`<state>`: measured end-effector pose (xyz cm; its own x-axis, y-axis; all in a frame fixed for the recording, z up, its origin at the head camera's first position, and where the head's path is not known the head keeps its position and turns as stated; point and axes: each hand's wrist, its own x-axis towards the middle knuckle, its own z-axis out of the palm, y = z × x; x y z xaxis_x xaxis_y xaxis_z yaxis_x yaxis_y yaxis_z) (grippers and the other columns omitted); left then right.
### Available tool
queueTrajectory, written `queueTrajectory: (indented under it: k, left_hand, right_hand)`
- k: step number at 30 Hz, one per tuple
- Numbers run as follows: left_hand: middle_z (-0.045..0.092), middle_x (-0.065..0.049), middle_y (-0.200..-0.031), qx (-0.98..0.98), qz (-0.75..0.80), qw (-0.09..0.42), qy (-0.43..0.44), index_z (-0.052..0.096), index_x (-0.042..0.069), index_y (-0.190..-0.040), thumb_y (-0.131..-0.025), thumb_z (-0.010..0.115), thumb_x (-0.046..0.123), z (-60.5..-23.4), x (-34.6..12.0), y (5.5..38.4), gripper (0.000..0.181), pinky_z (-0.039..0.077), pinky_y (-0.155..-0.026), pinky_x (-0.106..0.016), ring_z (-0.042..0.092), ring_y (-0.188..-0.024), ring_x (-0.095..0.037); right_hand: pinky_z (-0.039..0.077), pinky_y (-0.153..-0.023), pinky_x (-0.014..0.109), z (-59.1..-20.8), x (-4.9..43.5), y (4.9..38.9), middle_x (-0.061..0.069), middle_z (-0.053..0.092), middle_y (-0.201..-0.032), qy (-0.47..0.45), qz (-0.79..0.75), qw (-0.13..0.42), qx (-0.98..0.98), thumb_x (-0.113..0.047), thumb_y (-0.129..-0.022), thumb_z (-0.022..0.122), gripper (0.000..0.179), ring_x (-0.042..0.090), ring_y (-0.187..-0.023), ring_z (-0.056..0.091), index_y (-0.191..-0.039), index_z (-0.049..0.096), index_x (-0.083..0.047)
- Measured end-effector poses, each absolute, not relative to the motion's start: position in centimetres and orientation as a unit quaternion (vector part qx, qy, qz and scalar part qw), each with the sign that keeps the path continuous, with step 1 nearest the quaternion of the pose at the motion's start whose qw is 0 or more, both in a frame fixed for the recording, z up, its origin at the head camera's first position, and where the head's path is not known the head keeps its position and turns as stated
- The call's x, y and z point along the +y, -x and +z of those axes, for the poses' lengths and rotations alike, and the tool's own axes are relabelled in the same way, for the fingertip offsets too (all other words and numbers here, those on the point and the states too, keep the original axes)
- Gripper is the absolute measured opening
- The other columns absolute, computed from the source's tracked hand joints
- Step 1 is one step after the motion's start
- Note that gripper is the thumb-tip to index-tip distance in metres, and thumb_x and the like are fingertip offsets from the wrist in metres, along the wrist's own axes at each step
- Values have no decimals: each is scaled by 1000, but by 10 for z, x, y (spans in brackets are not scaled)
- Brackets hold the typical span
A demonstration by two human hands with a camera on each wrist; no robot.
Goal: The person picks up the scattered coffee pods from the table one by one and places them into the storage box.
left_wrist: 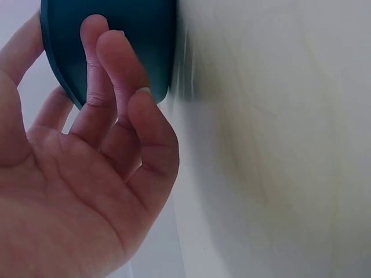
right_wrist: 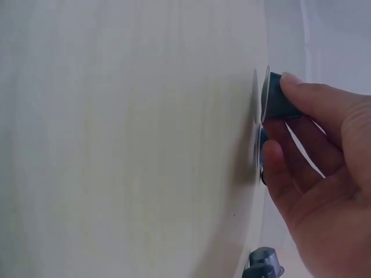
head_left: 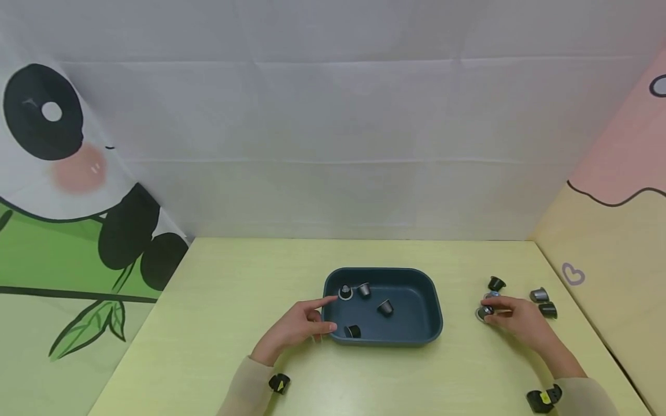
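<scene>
A dark blue tray (head_left: 411, 306) holds several coffee capsules, among them a silver one (head_left: 364, 290) and a black one (head_left: 352, 331). At its left end my left hand (head_left: 302, 325) grips the rim, with index finger and thumb reaching over the edge. In the left wrist view the other fingers (left_wrist: 153, 136) bend against the outer wall of the tray (left_wrist: 64, 63). My right hand (head_left: 522, 318) pinches a dark coffee capsule (right_wrist: 281, 98) between thumb and fingers, its foil rim just off the tabletop. A blue capsule (head_left: 491, 294) stands close by the fingers, partly hidden.
A black capsule (head_left: 496, 283) lies beyond my right hand. To its right are a grey capsule (head_left: 539, 294) and a dark one (head_left: 548, 310). The pale yellow table (head_left: 250, 277) meets a white cloth wall (head_left: 333, 196) behind and printed panels at both sides.
</scene>
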<state>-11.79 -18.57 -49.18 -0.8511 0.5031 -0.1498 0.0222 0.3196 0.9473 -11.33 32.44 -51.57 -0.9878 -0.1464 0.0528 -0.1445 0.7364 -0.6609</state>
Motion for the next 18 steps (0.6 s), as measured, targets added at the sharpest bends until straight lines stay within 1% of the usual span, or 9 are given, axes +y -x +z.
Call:
queueTrajectory:
  k: [5,10,15,18]
  left_hand:
    - [60,-29,-74,784,558,214,-168,47,9,-149,-91,75,16,-492,-185,118,65,54,-63,-41,62,-69,-46]
    - [60,-30,-74,784,558,215,-169,46,9,-150,-91,75,16,-491,-185,117,66,54,-64,-42,62,-70,-47]
    - [60,-24,-71,789,552,215,-160,48,12,-149,-91,75,17,-491,-185,116,65,53,-63,-41,63,-68,-43]
    - [59,-23,-70,791,552,215,-156,49,14,-149,-91,76,18,-491,-185,116,64,53,-63,-41,63,-68,-41]
  right_hand:
    - [55,-73,27,-513,325,112,21,69,-115,80,-353,5,932,-14,-83,82,35,28,-90,72,-116,73,-5]
    - [55,-73,28,-506,325,110,22,68,-117,79,-354,5,932,-17,-84,81,37,28,-90,71,-118,72,-5]
    - [55,-70,25,-501,323,109,19,69,-115,85,-355,-11,931,-18,-85,81,36,27,-89,71,-117,73,-6]
    - [54,-68,24,-498,321,109,18,70,-113,92,-358,-18,929,-17,-86,80,35,26,-88,71,-117,73,-5]
